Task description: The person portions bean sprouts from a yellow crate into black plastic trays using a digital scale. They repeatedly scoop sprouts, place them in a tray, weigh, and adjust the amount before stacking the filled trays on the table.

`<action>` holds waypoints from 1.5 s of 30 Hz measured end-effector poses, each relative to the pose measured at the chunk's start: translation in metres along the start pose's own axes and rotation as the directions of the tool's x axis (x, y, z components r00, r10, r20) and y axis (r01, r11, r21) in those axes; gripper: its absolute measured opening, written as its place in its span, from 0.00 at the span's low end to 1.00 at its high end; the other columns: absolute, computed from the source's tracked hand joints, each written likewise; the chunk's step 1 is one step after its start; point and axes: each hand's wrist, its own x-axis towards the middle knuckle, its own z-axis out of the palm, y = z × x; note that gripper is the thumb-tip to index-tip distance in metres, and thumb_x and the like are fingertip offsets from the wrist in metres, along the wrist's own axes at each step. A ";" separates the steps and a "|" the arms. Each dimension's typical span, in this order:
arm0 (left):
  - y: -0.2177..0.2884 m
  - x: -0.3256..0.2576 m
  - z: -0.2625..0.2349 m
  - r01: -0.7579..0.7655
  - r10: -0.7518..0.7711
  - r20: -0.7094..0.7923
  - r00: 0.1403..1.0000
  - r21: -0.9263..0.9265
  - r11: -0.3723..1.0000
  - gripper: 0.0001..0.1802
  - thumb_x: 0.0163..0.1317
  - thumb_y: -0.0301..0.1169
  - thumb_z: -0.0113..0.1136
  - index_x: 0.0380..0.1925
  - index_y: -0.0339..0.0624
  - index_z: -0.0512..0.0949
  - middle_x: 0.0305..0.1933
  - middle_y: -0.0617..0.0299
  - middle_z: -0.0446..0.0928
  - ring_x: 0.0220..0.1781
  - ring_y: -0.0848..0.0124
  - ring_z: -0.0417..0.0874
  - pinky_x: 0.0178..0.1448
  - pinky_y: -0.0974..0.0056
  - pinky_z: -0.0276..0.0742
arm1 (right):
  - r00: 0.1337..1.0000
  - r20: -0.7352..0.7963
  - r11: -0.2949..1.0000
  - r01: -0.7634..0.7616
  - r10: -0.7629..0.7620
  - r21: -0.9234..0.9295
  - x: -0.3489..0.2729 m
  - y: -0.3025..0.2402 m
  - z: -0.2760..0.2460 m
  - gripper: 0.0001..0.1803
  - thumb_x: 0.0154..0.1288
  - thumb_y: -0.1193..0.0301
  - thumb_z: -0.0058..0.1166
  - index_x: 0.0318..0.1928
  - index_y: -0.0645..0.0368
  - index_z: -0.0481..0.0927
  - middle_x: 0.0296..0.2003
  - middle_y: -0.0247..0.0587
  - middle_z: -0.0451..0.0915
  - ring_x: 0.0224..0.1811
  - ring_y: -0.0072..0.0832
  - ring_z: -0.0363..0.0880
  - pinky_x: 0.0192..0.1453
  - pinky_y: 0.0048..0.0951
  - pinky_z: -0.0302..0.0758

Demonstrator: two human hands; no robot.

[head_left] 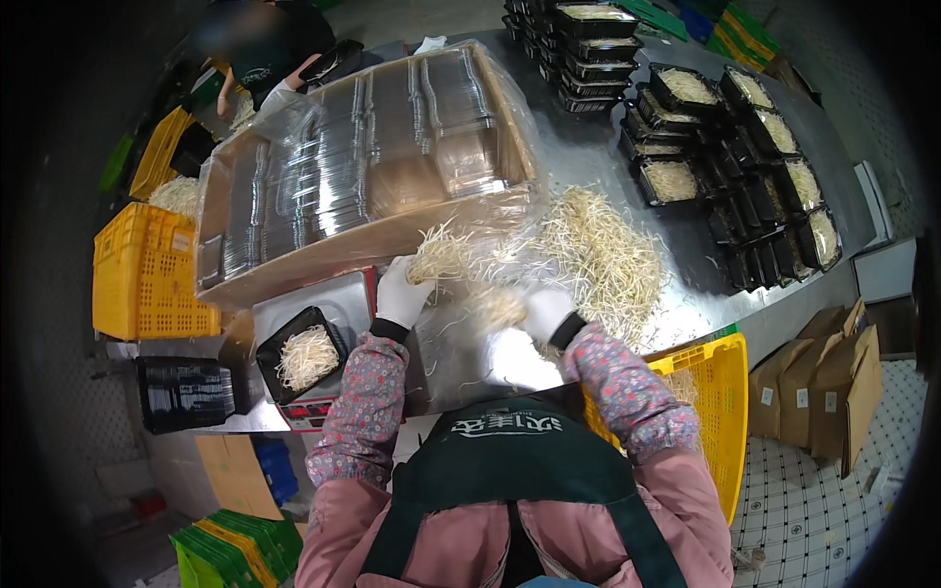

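Both of my hands wear white gloves over the metal table. My left hand [400, 296] grips a bunch of bean sprouts [441, 253] that fans out from its fingers. In my right hand [548, 312] is a second, motion-blurred clump of sprouts [498, 308], held lower and nearer to me. A large loose heap of bean sprouts [610, 265] lies just beyond my right hand. Left of my left forearm, a black plastic tray [302, 355] partly filled with sprouts sits on a scale [338, 304] with a red edge.
A carton [392, 220] of clear lids stands beyond my hands. Filled black trays [676, 181] are stacked at the far right. Yellow crates stand at left [157, 274] and by my right arm [730, 392]. Empty black trays [184, 392] lie left of the scale. A co-worker [260, 59] works at far left.
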 end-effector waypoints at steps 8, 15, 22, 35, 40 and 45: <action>0.019 -0.018 -0.018 -0.113 0.110 -0.069 0.992 -0.040 0.993 0.20 0.47 0.27 0.68 0.43 0.37 0.78 0.41 0.55 0.78 0.43 0.59 0.82 0.49 0.63 0.76 | 0.981 -0.145 0.989 -0.138 0.129 -0.052 0.042 0.049 0.006 0.22 0.56 0.58 0.54 0.50 0.51 0.77 0.39 0.53 0.80 0.41 0.47 0.81 0.44 0.44 0.78; 0.034 -0.073 -0.002 -0.362 0.360 0.046 0.932 0.054 0.930 0.23 0.40 0.25 0.66 0.42 0.42 0.79 0.42 0.59 0.77 0.44 0.58 0.80 0.47 0.62 0.77 | 0.937 -0.339 0.971 -0.003 0.087 0.240 0.005 0.006 -0.096 0.33 0.47 0.63 0.63 0.59 0.50 0.74 0.40 0.50 0.81 0.42 0.45 0.81 0.45 0.42 0.78; -0.010 -0.128 0.059 -0.344 0.266 0.287 0.920 0.272 0.899 0.36 0.43 0.35 0.70 0.57 0.51 0.71 0.60 0.59 0.69 0.61 0.57 0.69 0.61 0.54 0.65 | 0.997 -0.016 0.994 0.082 -0.081 0.069 0.016 -0.010 0.002 0.49 0.45 0.54 0.69 0.68 0.47 0.62 0.67 0.54 0.58 0.65 0.52 0.65 0.66 0.43 0.67; -0.001 -0.070 0.064 -0.461 0.212 0.486 0.848 0.476 0.749 0.70 0.27 0.48 0.79 0.72 0.50 0.48 0.75 0.46 0.41 0.75 0.44 0.45 0.68 0.36 0.54 | 0.999 -0.002 0.990 0.040 -0.040 -0.135 -0.021 -0.021 0.035 0.76 0.26 0.50 0.78 0.74 0.53 0.39 0.73 0.58 0.38 0.74 0.59 0.43 0.69 0.54 0.59; -0.010 -0.021 0.079 -0.333 0.064 0.556 0.829 0.399 0.854 0.62 0.32 0.47 0.78 0.68 0.45 0.54 0.68 0.46 0.58 0.68 0.48 0.61 0.63 0.46 0.66 | 0.998 0.058 1.000 -0.006 0.006 -0.003 0.017 -0.004 0.022 0.64 0.38 0.64 0.71 0.72 0.61 0.42 0.60 0.61 0.65 0.60 0.53 0.69 0.61 0.43 0.70; -0.012 -0.032 0.086 -0.153 -0.018 0.489 0.872 0.307 0.939 0.33 0.47 0.43 0.68 0.52 0.40 0.72 0.48 0.45 0.77 0.46 0.50 0.81 0.52 0.54 0.76 | 1.000 0.011 0.999 0.026 -0.027 0.038 0.017 0.011 0.043 0.37 0.51 0.69 0.57 0.63 0.65 0.62 0.47 0.62 0.78 0.51 0.47 0.78 0.56 0.42 0.73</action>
